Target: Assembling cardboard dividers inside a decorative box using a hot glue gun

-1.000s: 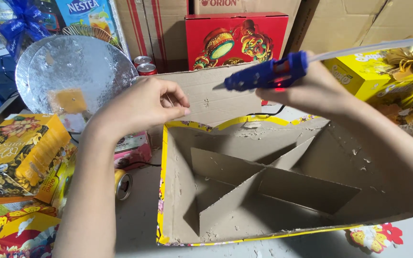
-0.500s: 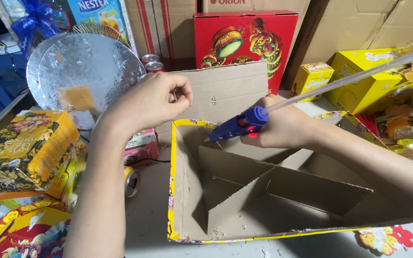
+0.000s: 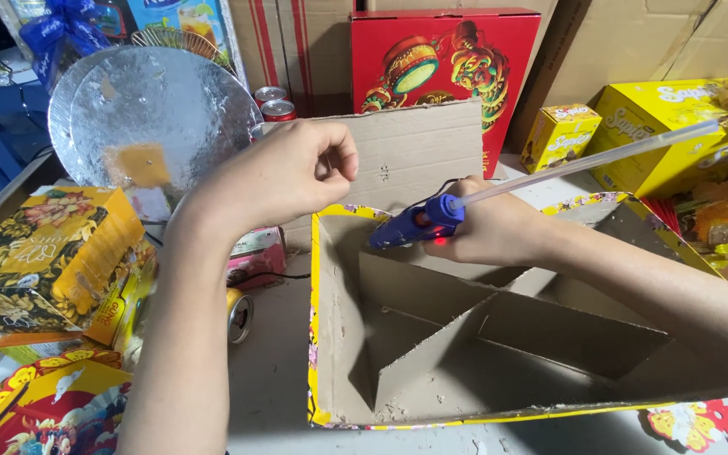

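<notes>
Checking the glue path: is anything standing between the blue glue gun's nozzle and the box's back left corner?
Nothing visible. The glue gun in the right hand points into the box corner; the left hand holds the cardboard flap above it.

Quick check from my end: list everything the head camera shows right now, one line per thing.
Cardboard tray: one, brown with yellow rim, centre, dividers inside.
Cardboard flap: one, brown, behind the tray.
Glue gun: one, blue, clear stick in the back.
Red box: one, back centre.
Yellow boxes: several, back right.
Silver discs: two, back left.
Cans: two, red, beside the discs.
Left hand: pinching the flap's edge.
Right hand: gripping the glue gun.
</notes>
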